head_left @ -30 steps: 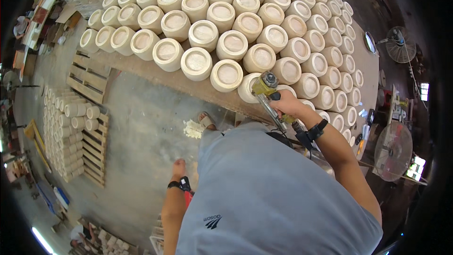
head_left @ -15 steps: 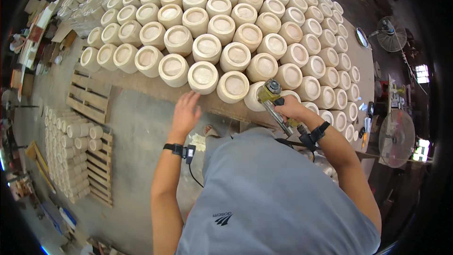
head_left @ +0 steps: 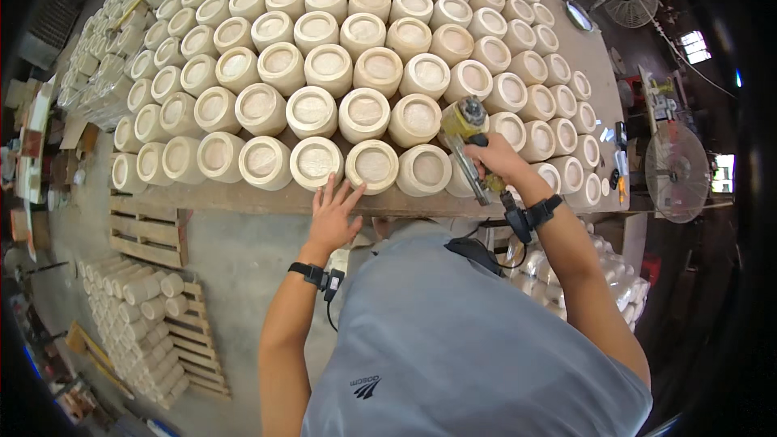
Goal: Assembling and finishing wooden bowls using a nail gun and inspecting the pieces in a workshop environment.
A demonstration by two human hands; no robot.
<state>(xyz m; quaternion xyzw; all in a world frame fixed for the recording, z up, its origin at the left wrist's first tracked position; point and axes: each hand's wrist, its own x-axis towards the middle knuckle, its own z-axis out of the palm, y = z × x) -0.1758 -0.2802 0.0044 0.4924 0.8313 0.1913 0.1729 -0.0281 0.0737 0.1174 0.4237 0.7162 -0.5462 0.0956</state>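
Note:
Rows of pale wooden round pots with recessed tops cover the workbench (head_left: 243, 199). My left hand (head_left: 332, 214) is open, its spread fingertips at the lower front of two pots in the front row, a lighter one (head_left: 316, 163) and the one to its right (head_left: 371, 166). In my right hand (head_left: 498, 162) is a yellow-green nail gun (head_left: 465, 125), gripped by its handle. Its round head end tips up over the pots, and the long metal magazine slants down toward the bench edge. Part of a front-row pot is hidden behind the tool.
Two wooden pallets (head_left: 146, 235) are on the floor at left; stacked pots (head_left: 137, 320) stand on the nearer one. Wrapped pieces (head_left: 534, 275) lie below the bench at right. Standing fans (head_left: 677, 170) and a loose cable (head_left: 688, 57) are on the far right.
My left hand has come to the front-row pots with its fingers spread. The view has shifted, showing more of the bench front. My right hand still holds the nail gun.

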